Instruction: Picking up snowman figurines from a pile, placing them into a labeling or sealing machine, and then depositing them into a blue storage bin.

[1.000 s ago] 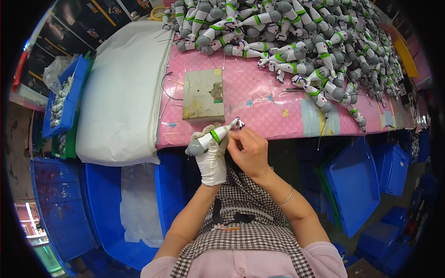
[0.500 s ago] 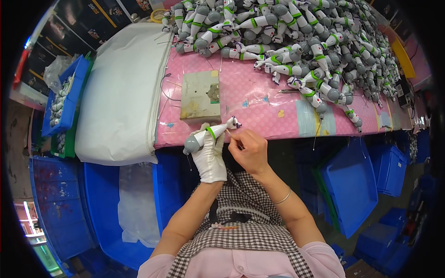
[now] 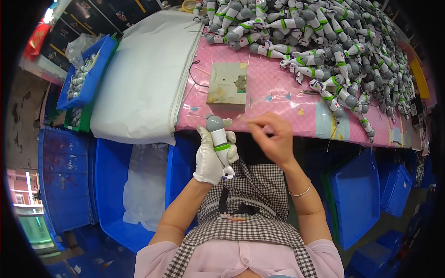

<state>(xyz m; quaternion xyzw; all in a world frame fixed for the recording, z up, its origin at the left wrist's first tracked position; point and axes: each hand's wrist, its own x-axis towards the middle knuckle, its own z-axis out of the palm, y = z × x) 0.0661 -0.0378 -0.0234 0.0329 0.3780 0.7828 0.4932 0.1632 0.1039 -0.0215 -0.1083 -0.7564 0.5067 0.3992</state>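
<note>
- At the bottom of the frame, the person's chest shows in a pink top under a black-and-white checked apron [image 3: 245, 217], with both forearms rising from it.
- The left hand [image 3: 211, 155], in a white glove, is clenched around a white toy arm piece [image 3: 219, 141] with a grey rounded end and a green band, held upright just left of centre, below the table edge.
- The right hand [image 3: 273, 136], bare with a thin bracelet [image 3: 300, 192] on the wrist, hovers just right of the toy piece; thumb and forefinger are pinched together, pointing left toward it. Whether anything is between them is too small to tell.
- Blue plastic bins [image 3: 357, 194] stand on the floor to either side, at lower left and lower right.
- Above the hands lies the table with a pink patterned cover [image 3: 278, 92]; a square beige pad [image 3: 227, 83] rests on it at centre.
- A large white padded sheet [image 3: 143, 78] drapes over the table's left part.
- Across the upper right, a big heap of similar toy pieces [image 3: 333, 41] covers the tabletop.
- At the upper left, a blue tray [image 3: 90, 74] holds more grey parts.
</note>
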